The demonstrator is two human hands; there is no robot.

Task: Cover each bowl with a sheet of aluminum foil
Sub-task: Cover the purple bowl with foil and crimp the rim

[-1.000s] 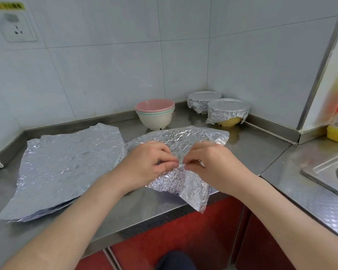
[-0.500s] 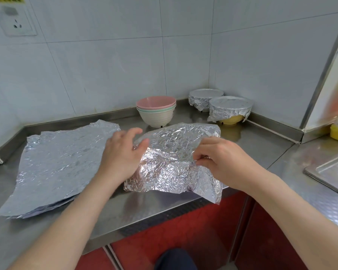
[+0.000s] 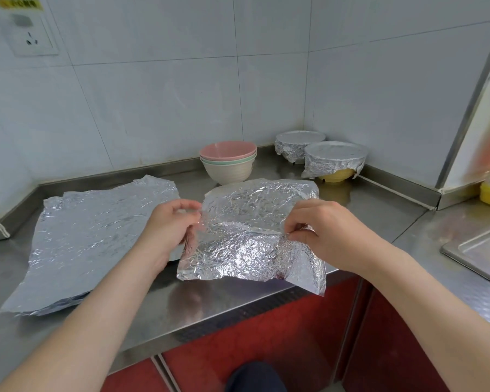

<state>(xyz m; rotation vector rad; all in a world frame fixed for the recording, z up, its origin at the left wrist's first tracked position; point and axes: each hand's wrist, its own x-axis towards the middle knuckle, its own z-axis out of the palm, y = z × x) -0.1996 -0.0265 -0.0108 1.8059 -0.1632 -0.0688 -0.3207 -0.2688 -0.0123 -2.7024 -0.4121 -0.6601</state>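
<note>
Together a second ago, left hand (image 3: 169, 226) and right hand (image 3: 324, 232) now pinch opposite edges of a crumpled silver foil sheet (image 3: 246, 250), spreading it, likely for the stacked pastel bowls (image 3: 228, 162).

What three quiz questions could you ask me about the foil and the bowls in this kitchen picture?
1. True or false: the left hand and the right hand both pinch the crumpled foil sheet.
2. How many covered bowls stand in the corner? A) one B) two C) four
3. Fill in: the top bowl of the uncovered stack is ____.

Key: 1 true. 2 B. 3 pink.
</note>
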